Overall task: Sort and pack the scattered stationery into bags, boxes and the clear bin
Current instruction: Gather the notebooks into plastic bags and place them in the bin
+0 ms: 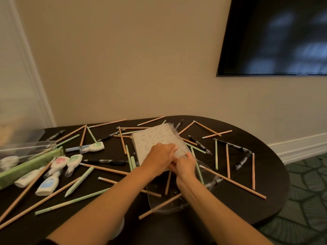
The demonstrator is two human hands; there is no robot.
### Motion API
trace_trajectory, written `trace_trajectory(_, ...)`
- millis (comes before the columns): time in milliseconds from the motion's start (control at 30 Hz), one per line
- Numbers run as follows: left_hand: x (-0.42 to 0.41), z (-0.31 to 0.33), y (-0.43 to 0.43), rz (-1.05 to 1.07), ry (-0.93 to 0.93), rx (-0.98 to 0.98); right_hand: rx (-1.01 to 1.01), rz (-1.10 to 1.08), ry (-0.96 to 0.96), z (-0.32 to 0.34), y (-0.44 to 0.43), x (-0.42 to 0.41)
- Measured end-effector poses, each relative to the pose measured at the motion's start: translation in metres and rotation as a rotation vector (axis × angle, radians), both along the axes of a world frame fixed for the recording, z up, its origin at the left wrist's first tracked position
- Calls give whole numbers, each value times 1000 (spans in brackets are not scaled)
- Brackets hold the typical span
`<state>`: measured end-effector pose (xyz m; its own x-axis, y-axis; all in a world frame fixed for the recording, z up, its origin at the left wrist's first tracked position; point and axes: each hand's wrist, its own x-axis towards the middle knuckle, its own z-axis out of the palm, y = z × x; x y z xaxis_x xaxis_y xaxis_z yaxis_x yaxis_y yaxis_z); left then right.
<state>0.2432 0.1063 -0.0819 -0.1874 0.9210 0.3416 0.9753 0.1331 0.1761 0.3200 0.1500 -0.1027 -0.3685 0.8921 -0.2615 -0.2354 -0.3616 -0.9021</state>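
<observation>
Notebook (155, 138) sits mid-tabletop (274, 183), partly inside a clear bag (177, 205). Our left hand (159, 156) curls onto its near edge, and our right hand (185, 165) pinches the bag at the notebook's five o'clock corner.

I see a dark oval table (272, 174) against a beige wall (123, 59), a black wall-mounted screen (276, 36) at upper right, white baseboard (300, 144) and green leaf-patterned carpet (307, 191).

Likely a home or hotel room: wall-mounted TV (276, 36), beige wall (132, 59), white baseboard (300, 144), patterned carpet (307, 200), dark oval table (244, 206).
</observation>
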Motion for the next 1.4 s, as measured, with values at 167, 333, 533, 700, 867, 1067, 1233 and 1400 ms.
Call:
trace_trajectory(167,-5,-2,-6,-49,-208,-31,-61,139,60,-7,7,8)
trace_trajectory(333,-8,-14,-21,7,-231,-101,52,205,-83,0,8,8)
trace_trajectory(533,-14,-11,-23,-14,-153,-88,48,120,45,4,-1,2)
trace_trajectory(700,-21,-9,-20,4,-225,-92,16,100,116,0,-4,-10)
trace_trajectory(867,-24,-5,-21,-1,-170,-175,23,142,165,-10,-2,-12)
trace_trajectory(1067,-20,-12,-25,-10,-102,-277,77,208,-231,-16,17,14)
trace_trajectory(1233,-18,-15,-26,39,-122,-226,147,171,-189,-14,24,20)
trace_trajectory(1400,-22,-11,-30,78,-219,-135,-46,228,28,-7,6,-1)
